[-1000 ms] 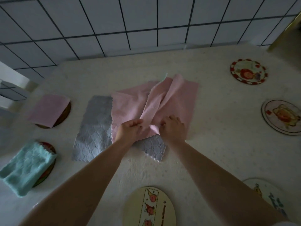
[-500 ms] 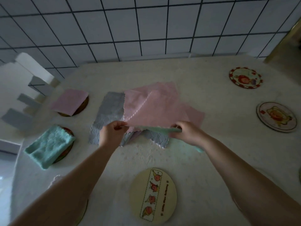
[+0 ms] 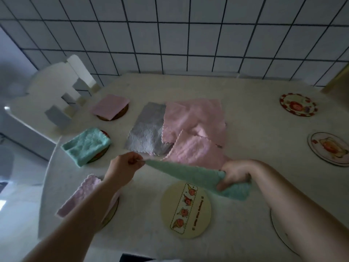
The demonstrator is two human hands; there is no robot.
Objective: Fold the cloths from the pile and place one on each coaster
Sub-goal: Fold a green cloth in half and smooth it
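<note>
A teal cloth stretches between my hands above the table's front. My left hand pinches one corner of it. My right hand grips the other end, which hangs bunched below the fist. Behind them the pile lies flat: pink cloths overlapping a grey cloth. Folded cloths rest on three coasters at the left: a pink one, a teal one and a pale pink one partly under my left forearm. A cream coaster with fruit pictures lies bare beneath the stretched cloth.
Bare round coasters sit at the right: a red-rimmed one, a cream one and a white one partly under my right forearm. A white chair back stands off the table's left edge. A tiled wall runs behind.
My hands have drawn the teal cloth out from under the pink ones and toward the front of the table, spreading apart. The top pink cloth dropped back onto the pile.
</note>
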